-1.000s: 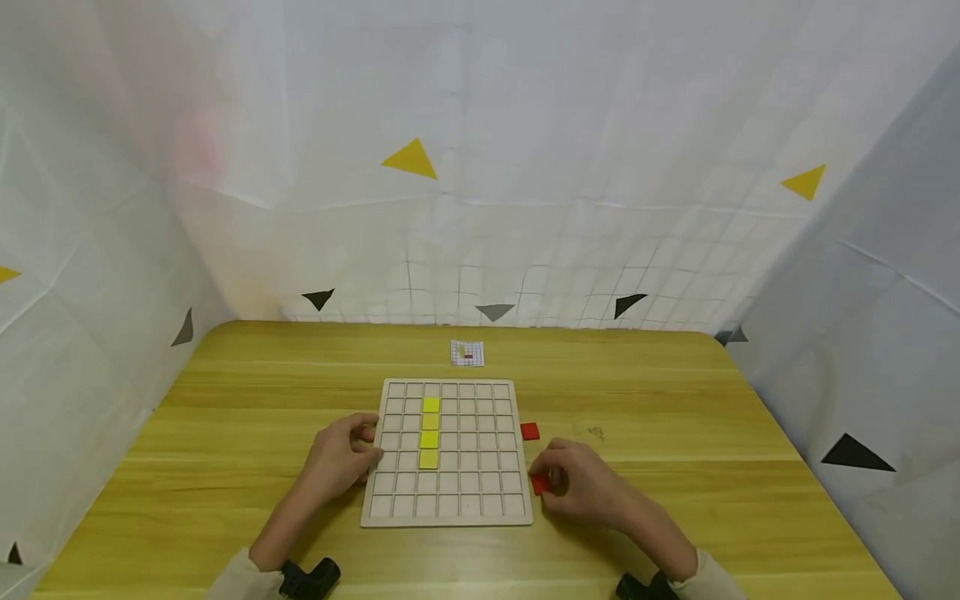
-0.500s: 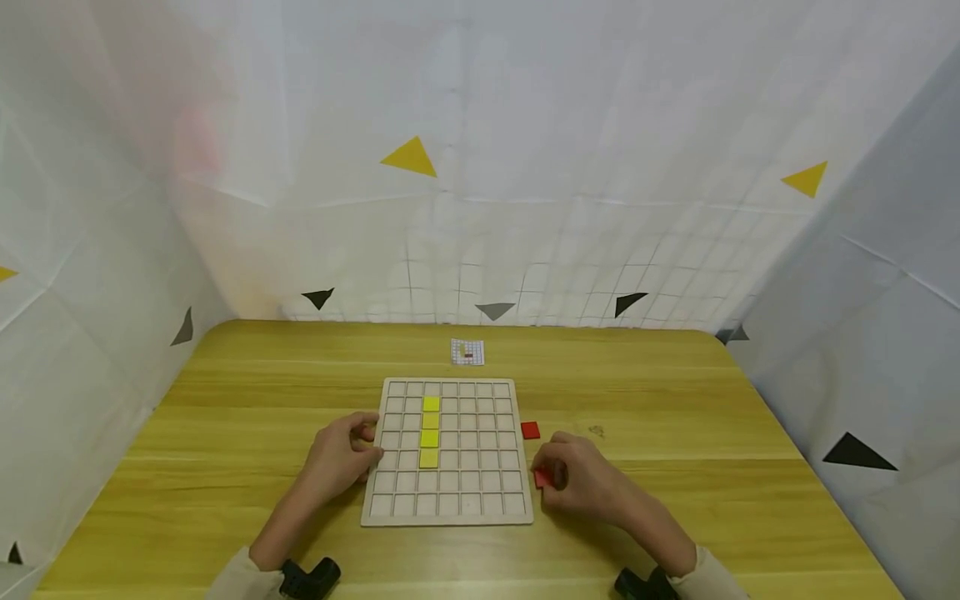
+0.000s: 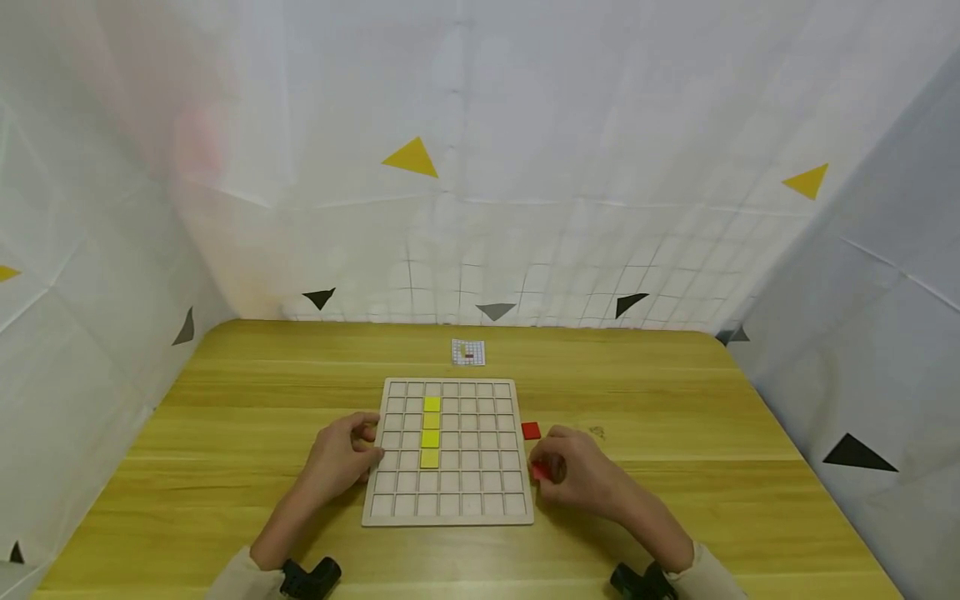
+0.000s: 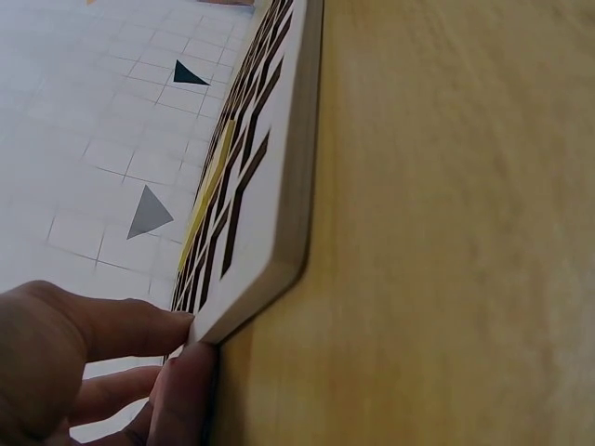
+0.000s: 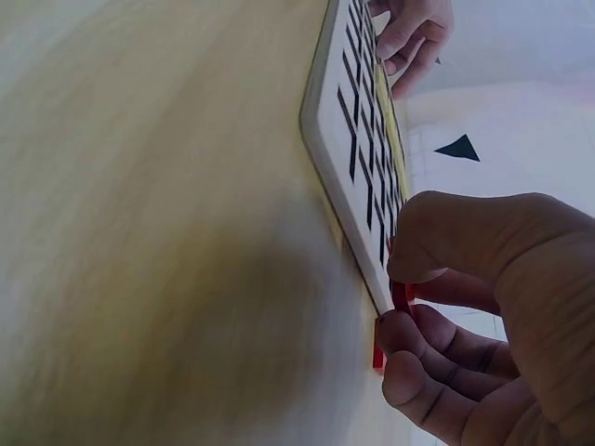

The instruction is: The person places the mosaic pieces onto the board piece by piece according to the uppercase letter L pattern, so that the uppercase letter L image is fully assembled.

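A pale wooden grid board lies flat on the table, with several yellow square tiles in one column of its cells. My left hand grips the board's left edge between thumb and fingers. At the right edge, my right hand pinches a red square tile between thumb and fingertips; in the right wrist view it is held on edge and partly covered by the fingers. A second red tile lies on the table against the board's right side, just beyond that hand.
Behind the board, a small printed grid card lies on the wooden table. White sheeting with coloured triangles encloses the back and sides. Both wrists wear a black device.
My right hand has lifted the near red tile slightly and shifted a little away from me along the board's edge. The left hand and board have stayed put.
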Tool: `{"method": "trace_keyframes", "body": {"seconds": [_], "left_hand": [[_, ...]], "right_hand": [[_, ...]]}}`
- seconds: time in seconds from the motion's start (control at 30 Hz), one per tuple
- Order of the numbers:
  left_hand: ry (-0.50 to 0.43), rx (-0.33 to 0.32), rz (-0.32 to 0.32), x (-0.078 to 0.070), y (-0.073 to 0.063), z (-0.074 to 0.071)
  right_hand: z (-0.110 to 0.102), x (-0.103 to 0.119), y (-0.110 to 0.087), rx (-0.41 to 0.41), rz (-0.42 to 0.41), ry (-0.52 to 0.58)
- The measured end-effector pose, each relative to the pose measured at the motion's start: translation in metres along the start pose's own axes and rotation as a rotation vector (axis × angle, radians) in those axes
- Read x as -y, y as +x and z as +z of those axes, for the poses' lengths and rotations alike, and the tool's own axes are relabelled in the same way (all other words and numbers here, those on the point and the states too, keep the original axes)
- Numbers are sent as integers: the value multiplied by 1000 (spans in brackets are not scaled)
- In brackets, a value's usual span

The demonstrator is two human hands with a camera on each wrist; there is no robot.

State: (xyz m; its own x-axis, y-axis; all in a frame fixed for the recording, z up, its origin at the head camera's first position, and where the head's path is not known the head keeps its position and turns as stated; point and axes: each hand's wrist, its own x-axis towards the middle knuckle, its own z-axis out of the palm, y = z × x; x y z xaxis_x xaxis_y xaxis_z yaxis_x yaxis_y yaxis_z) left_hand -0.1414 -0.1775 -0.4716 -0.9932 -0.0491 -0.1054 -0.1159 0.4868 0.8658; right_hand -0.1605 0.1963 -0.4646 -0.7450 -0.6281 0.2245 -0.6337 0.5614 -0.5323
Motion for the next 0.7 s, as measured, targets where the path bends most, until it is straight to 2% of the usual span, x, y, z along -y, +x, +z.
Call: {"method": "trace_keyframes", "body": {"seconds": [0.17, 0.53, 0.7], "left_hand": [[-6, 4, 0, 0, 0, -1], [-11, 2, -6, 0, 0, 0], [-18, 4, 18, 1, -1, -1]], "right_hand": [[-1, 5, 6, -3, -25, 3], [1, 18, 18, 6, 8, -14], [3, 22, 21, 8, 8, -14]]}}
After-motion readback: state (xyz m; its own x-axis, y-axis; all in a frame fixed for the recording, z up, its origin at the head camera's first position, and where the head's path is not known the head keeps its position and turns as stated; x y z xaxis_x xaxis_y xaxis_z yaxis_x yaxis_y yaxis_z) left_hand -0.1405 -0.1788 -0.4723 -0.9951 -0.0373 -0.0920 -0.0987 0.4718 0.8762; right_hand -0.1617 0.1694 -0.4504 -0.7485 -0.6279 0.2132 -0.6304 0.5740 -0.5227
